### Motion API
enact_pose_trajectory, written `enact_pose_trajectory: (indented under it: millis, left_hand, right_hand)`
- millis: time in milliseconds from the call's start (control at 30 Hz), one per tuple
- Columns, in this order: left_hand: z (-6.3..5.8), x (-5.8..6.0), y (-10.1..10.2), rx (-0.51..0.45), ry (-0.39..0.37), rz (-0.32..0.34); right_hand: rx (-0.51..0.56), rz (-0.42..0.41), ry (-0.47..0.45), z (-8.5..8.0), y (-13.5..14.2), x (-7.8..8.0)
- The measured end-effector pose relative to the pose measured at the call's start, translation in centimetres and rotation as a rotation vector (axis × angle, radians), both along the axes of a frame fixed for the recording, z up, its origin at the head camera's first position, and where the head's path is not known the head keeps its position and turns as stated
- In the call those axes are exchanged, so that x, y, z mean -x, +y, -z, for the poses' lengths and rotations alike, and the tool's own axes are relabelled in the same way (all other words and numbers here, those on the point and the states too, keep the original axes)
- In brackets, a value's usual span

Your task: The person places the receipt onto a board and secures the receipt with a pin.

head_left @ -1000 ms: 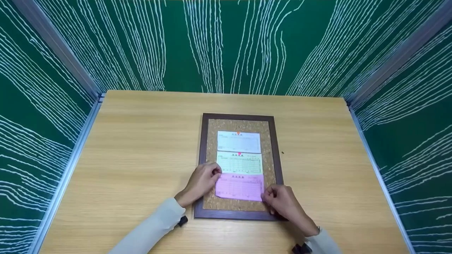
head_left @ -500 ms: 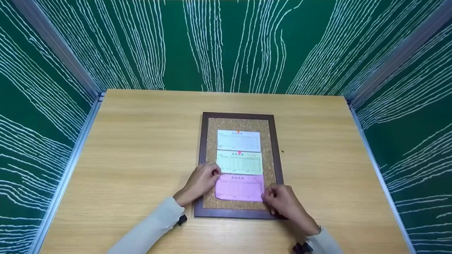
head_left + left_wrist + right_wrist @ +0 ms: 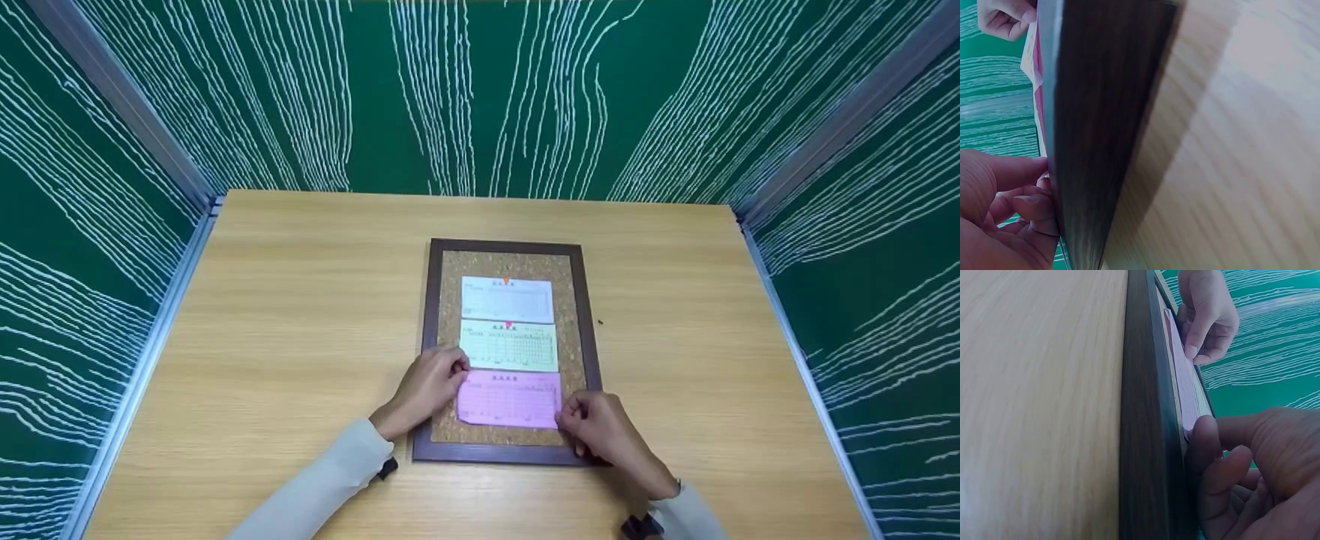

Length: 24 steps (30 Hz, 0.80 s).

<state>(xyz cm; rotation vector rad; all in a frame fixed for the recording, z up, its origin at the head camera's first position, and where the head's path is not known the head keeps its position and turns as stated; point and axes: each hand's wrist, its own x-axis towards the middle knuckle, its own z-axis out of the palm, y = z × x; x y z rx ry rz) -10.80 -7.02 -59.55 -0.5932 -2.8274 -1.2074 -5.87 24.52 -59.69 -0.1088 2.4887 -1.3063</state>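
A pink printed slip (image 3: 508, 401) lies low on a cork board (image 3: 571, 360) with a dark brown frame. My left hand (image 3: 431, 379) pinches its upper left corner. At its lower right corner, my right hand (image 3: 600, 427) holds the edge between thumb and finger. Directly above the pink slip is a pale green slip (image 3: 510, 349), with a red pin (image 3: 508, 324) at its top. Higher still sits a pale blue-white slip (image 3: 507, 301) under an orange pin (image 3: 506, 280). In the left wrist view, the slip's lower left corner (image 3: 1030, 64) curls up from the board.
The board lies flat on a light wooden table (image 3: 300, 315). A tiny dark speck (image 3: 600, 322) is on the wood to the right of the frame. Green walls (image 3: 375, 97) with white wavy lines enclose the table at the back and sides.
The pink slip's top edge has shifted slightly down, just under the green slip's lower edge. Both hands keep their hold and hardly move.
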Motion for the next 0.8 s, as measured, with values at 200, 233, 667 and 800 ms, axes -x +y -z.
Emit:
enact_pose_trajectory:
  millis: [200, 233, 667, 800]
  left_hand:
    - [0.04, -0.05, -0.01, -0.005, -0.016, -0.001]
    - [0.04, -0.05, -0.03, -0.007, -0.018, 0.0]
    - [0.14, 0.06, -0.16, 0.014, 0.015, 0.008]
    - [0.24, 0.08, -0.16, 0.023, 0.032, 0.01]
  right_hand:
    - [-0.007, -0.005, -0.014, -0.04, 0.03, -0.01]
    - [-0.008, -0.005, -0.015, -0.05, 0.03, -0.02]
    - [-0.075, 0.035, 0.076, -0.49, 0.09, 0.28]
    - [-0.058, 0.08, 0.109, -0.67, 0.39, 0.63]
